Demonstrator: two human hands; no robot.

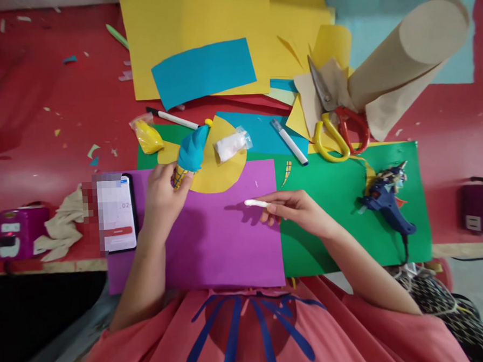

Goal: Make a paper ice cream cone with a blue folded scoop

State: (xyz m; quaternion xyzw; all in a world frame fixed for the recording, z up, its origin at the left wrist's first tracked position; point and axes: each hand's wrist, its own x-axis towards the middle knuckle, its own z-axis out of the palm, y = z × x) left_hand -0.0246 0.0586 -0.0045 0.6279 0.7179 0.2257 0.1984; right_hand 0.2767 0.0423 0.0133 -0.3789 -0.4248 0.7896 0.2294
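My left hand [165, 193] grips a model ice cream cone [191, 151] by its yellow, dark-gridded base. Its top is a blue swirl with a small yellow ball at the tip, tilted up to the right. Between the thumb and fingers of my right hand [291, 211] is a thin white roll [255, 203], which looks like modelling clay, held above a purple sheet [237, 251]. A clear wrapper of white clay [233, 144] lies just right of the cone on a round yellow paper [221, 179]. A bag of yellow clay [148, 136] sits to the left.
Scissors [333, 117] and a rolled beige sheet [405, 53] are at the back right. A blue glue gun [390, 205] rests on the green sheet [329, 241]. Nearby are a white marker [290, 141], a pen [177, 119], a phone [124, 214] and a small gridded yellow scrap [287, 173].
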